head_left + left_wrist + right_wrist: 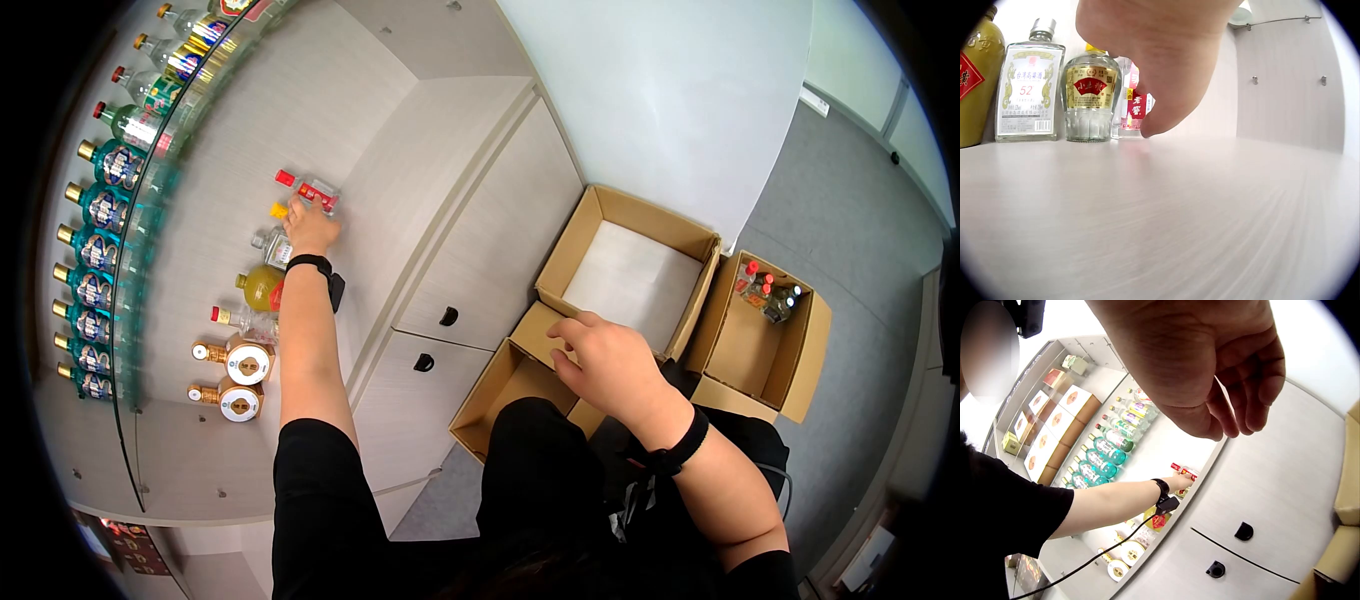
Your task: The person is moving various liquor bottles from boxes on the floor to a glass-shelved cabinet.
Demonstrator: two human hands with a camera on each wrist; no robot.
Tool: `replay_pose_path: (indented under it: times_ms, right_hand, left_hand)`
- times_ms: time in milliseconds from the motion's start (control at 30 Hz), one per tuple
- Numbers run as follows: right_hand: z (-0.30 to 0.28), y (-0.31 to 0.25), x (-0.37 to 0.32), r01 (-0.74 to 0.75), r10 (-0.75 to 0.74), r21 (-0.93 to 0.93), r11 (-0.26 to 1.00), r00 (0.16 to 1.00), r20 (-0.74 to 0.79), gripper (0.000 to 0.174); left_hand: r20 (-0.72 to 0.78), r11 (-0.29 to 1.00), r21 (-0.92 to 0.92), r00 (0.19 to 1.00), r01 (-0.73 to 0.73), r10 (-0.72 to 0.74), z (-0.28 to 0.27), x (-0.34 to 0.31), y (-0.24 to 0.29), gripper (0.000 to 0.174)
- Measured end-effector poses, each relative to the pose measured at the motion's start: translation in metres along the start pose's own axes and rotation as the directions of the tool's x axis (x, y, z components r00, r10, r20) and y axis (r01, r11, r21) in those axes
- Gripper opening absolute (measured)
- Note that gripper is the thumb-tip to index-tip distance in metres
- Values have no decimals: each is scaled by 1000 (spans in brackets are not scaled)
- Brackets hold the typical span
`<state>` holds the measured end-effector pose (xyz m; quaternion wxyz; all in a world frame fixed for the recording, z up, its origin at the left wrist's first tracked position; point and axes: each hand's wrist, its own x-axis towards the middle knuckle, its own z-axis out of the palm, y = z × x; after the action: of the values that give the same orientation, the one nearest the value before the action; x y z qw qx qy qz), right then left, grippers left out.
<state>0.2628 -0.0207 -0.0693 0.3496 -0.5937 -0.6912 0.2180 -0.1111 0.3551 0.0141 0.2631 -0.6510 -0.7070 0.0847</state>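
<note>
My left hand (312, 228) reaches onto the shelf board and grips the clear red-capped bottle (318, 192), which has a red label. In the left wrist view that bottle (1133, 103) stands upright, partly hidden by the left hand (1157, 56), with the thumb at its near side. Close beside it are a yellow-capped bottle (1089, 94) and a square clear bottle (1030, 90). My right hand (610, 368) hangs in the air near the cardboard boxes, holding nothing; its fingers are loosely bent in the right wrist view (1210, 369).
A yellow-green bottle (262, 288) and several others continue the row. Teal bottles (97, 245) line a glass-edged shelf at the left. On the floor are a box with a white bottom (572, 250), a lower box (475, 415) and one containing small bottles (720, 345). Cabinet doors (480, 240) stand between.
</note>
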Motion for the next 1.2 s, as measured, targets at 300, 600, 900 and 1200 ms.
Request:
replay_pose_path:
  times_ms: [300,600,900,1200]
  right_hand:
    - [-2,1,-2,-12,12,-2,1000,1000,2,19]
    - [-4,3,1,15,-14,36,999,999,-36,19]
    - [-14,14,13,-34,35,4,999,999,-39,21]
    - [-83,72,37,-122,114,-106,987,990,-79,27]
  left_hand:
    - [125,999,-33,992,16,-12,-25,-7,-1,72]
    - [-71,987,-127,994,-97,88,-21,-9,9,66]
    - [-522,440,-622,762,-648,384,-127,-161,113,40]
    - [-498,-77,-852,756,-518,425,-159,-319,207,11]
